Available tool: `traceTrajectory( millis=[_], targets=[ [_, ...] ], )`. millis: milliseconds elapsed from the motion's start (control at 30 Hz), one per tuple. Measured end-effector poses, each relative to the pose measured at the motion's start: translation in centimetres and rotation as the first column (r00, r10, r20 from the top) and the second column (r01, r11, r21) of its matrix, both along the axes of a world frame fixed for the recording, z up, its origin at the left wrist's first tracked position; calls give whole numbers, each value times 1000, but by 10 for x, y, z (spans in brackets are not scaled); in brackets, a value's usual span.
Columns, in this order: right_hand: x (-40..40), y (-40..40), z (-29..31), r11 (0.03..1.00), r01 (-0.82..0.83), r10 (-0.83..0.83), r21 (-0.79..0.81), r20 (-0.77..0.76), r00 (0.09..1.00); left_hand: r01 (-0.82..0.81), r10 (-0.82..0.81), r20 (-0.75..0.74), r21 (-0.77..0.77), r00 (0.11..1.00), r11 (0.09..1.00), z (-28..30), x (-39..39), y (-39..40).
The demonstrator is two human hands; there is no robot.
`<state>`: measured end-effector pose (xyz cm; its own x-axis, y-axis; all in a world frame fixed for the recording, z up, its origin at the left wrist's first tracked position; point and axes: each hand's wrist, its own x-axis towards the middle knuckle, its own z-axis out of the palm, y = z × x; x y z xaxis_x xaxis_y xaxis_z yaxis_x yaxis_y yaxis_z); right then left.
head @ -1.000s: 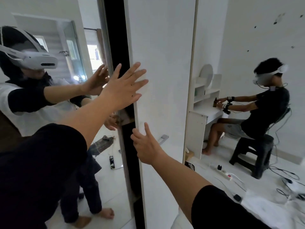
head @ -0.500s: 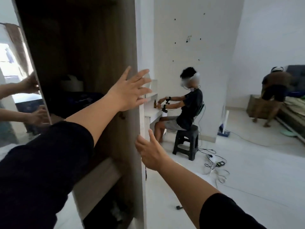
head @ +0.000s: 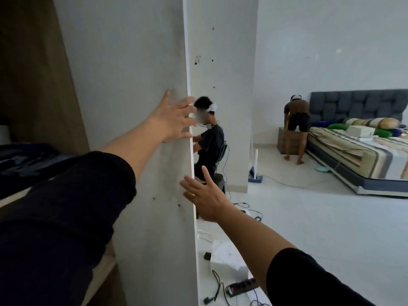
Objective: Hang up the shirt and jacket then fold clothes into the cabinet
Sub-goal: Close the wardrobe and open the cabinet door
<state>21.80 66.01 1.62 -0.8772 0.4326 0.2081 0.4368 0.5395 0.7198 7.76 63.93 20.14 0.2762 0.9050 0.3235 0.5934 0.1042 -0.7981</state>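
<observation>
Left of centre, cabinet door (head: 132, 107) stands edge-on: pale grey panel, faintly smudged, small dark marks low down. Behind it, wood-brown cabinet (head: 33, 74) interior with dark folded clothes (head: 24, 160) on a shelf. Left hand (head: 174, 120) flat, fingers spread, against door's outer edge. Right hand (head: 205, 195) open, fingers spread, just beside lower edge, holding nothing.
</observation>
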Motion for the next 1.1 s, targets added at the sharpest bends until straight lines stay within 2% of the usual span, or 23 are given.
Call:
traceTrajectory(
  millis=[200, 400, 600, 800, 900, 1100],
  targets=[
    [8, 82, 4, 997, 57, -53, -49, 61, 997, -62, 62, -5, -11, 998, 998, -3, 7, 79],
    [4, 141, 10, 992, 81, -77, -98, 45, 996, -143, 144, 49, -18, 988, 990, -10, 9, 134],
    [1, 183, 13, 990, 20, -17, -137, 25, 1000, -220, 219, 71, 10, 973, 975, -18, 7, 169],
    [-1, 202, 9, 979, -27, 19, -203, -39, 999, -273, 268, 199, 2, 943, 962, -30, -1, 174],
    [0, 198, 12, 971, -46, 34, -234, -55, 998, -359, 348, 307, -23, 885, 933, -39, -11, 159],
    [-8, 169, 33, 964, -101, 63, -247, -155, 986, -621, 608, 446, -136, 657, 772, -50, -46, 69]
  ],
)
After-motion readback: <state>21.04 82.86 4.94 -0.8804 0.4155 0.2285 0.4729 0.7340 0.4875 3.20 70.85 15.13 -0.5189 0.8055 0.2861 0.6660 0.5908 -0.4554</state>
